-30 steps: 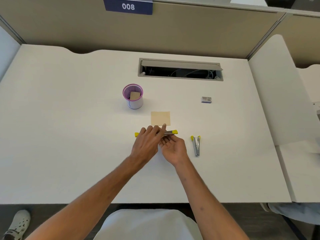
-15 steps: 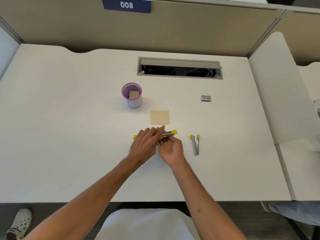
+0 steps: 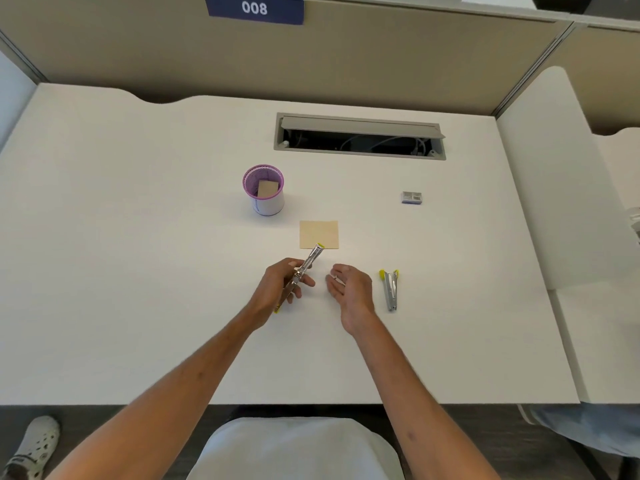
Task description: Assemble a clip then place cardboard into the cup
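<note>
While your left hand [image 3: 280,289] grips the stapler [image 3: 304,268] tilted toward the card [image 3: 318,234], your right hand [image 3: 349,289] rests open just beside it.

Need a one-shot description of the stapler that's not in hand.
On the white desk, look just right of the right hand. The stapler lies flat there, silver with yellow tips at its far end. Its twin is gripped by the left hand; this one lies untouched.

Stapler [image 3: 304,271]: bright glossy metal, yellow plastic tips. Second stapler [image 3: 390,289]: same finish. Desk [image 3: 138,271]: smooth matt white laminate. Square sheet [image 3: 318,234]: matt tan paper. Cup [image 3: 264,190]: purple mesh, white wrap.
</note>
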Demonstrator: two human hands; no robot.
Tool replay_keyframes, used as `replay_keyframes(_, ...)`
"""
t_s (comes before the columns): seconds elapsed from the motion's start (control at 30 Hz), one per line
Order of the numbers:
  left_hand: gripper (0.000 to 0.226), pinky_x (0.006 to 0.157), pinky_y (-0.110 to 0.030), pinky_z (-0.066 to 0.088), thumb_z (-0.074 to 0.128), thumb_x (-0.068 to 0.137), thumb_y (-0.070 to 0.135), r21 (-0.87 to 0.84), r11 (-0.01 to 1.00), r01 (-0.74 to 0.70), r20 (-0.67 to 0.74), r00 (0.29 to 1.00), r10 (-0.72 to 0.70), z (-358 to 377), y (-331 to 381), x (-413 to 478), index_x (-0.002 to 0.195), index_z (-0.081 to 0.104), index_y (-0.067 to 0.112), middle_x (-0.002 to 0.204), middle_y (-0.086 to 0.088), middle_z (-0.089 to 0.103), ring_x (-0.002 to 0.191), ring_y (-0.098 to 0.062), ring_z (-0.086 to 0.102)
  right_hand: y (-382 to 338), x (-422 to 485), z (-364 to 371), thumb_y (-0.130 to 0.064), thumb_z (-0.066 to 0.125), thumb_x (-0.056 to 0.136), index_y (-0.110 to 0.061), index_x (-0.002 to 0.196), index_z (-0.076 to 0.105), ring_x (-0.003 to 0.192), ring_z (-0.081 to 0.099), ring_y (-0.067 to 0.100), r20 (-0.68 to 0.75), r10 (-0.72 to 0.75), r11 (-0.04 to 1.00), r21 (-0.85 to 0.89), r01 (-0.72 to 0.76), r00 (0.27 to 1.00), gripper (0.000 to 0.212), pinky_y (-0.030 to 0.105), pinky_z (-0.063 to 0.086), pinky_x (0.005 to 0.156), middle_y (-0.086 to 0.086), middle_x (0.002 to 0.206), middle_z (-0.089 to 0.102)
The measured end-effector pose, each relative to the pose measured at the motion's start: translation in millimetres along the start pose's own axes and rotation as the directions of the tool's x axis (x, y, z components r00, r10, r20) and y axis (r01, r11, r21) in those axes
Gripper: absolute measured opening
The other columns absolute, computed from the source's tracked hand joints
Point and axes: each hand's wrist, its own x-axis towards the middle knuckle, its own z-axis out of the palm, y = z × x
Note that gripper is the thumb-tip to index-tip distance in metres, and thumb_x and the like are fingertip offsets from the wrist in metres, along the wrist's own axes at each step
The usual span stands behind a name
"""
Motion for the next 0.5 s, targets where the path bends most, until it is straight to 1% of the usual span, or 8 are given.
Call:
replay_keyframes(0.07,0.041,0.059,-0.028,0.047,0.041,0.103,0.027,-0.025,1.0,0.014,0.015,1.0,-0.014,-3.8,0.4,-1.6,0.127,0.069,0.009,0.11,-0.013,0.084,0.07,-0.019,0.062,-2.3,-1.2,-2.7,-0.006,0.048,0.109,0.0,0.115,0.071,0.11,0.075,0.032,0.008,-0.016,1.0,-0.01,0.016,1.0,0.024,0.042,0.059,0.106,0.014,0.12,0.068)
replay_keyframes(0.13,0.043,0.058,-0.027,0.047,0.049,0.093,0.024,0.013,1.0,0.012,0.016,1.0,-0.012,-5.9,1.0,-2.4,0.129,0.068,0.009,0.111,-0.012,0.084,0.07,-0.019,0.061,-5.2,-1.0,-7.2,-0.004,0.045,0.109,0.005,0.123,0.069,0.114,0.077,0.033,0.006,-0.029,1.0,-0.01,0.029,1.0,0.029,0.042,0.06,0.107,0.017,0.128,0.068)
replay_keyframes(0.23,0.036,0.059,-0.028,0.045,0.056,0.096,0.005,0.118,0.993,-0.028,0.008,1.0,0.027,-6.2,-0.9,-3.6,0.131,0.064,0.012,0.11,-0.007,0.085,0.071,-0.019,0.058,-9.7,-0.8,-15.8,0.001,0.043,0.107,0.004,0.116,0.073,0.11,0.08,0.029,-0.006,-0.082,0.996,-0.046,0.082,0.997,0.031,0.039,0.061,0.105,0.021,0.129,0.073)
replay_keyframes(0.33,0.031,0.064,-0.026,0.048,0.063,0.1,0.001,0.225,0.97,-0.089,0.016,0.996,0.088,-6.7,-6.2,-6.4,0.126,0.06,0.017,0.108,0.001,0.085,0.073,-0.02,0.06,-10.6,-3.3,-23.9,0.006,0.043,0.101,-0.005,0.107,0.075,0.102,0.081,0.029,-0.025,-0.231,0.95,-0.221,0.22,0.973,0.035,0.04,0.062,0.094,0.015,0.119,0.079)
replay_keyframes(0.37,0.026,0.066,-0.026,0.05,0.065,0.102,0.003,0.265,0.958,-0.114,0.019,0.993,0.112,-6.2,-8.7,-6.8,0.122,0.058,0.018,0.107,0.004,0.085,0.073,-0.02,0.062,-9.8,-3.6,-28.0,0.009,0.042,0.099,-0.007,0.107,0.075,0.098,0.081,0.026,-0.015,-0.334,0.891,-0.33,0.311,0.942,0.037,0.04,0.061,0.09,0.011,0.115,0.079)
replay_keyframes(0.4,0.022,0.069,-0.028,0.053,0.066,0.103,0.006,0.306,0.942,-0.134,0.024,0.991,0.133,-5.3,-11.0,-7.0,0.118,0.056,0.019,0.107,0.008,0.085,0.074,-0.02,0.064,-8.6,-3.5,-32.6,0.013,0.043,0.097,-0.01,0.108,0.074,0.093,0.08,0.022,0.025,-0.446,0.796,-0.446,0.409,0.895,0.04,0.04,0.06,0.086,0.007,0.112,0.079)
replay_keyframes(0.47,0.019,0.074,-0.033,0.055,0.067,0.105,0.013,0.409,0.897,-0.166,0.039,0.986,0.165,-3.3,-13.6,-7.4,0.113,0.054,0.025,0.105,0.016,0.084,0.079,-0.015,0.069,-5.1,-4.5,-40.9,0.015,0.048,0.095,-0.015,0.116,0.072,0.093,0.075,0.011,0.203,-0.604,0.541,-0.606,0.584,0.77,0.044,0.032,0.058,0.083,-0.003,0.115,0.075)
replay_keyframes(0.5,0.018,0.075,-0.033,0.054,0.067,0.105,0.017,0.463,0.866,-0.186,0.053,0.982,0.183,-2.5,-14.4,-7.7,0.111,0.054,0.028,0.103,0.018,0.084,0.079,-0.009,0.069,-3.1,-5.8,-44.0,0.013,0.053,0.096,-0.018,0.123,0.07,0.1,0.071,0.009,0.322,-0.63,0.406,-0.639,0.653,0.707,0.045,0.027,0.057,0.087,-0.005,0.121,0.071)
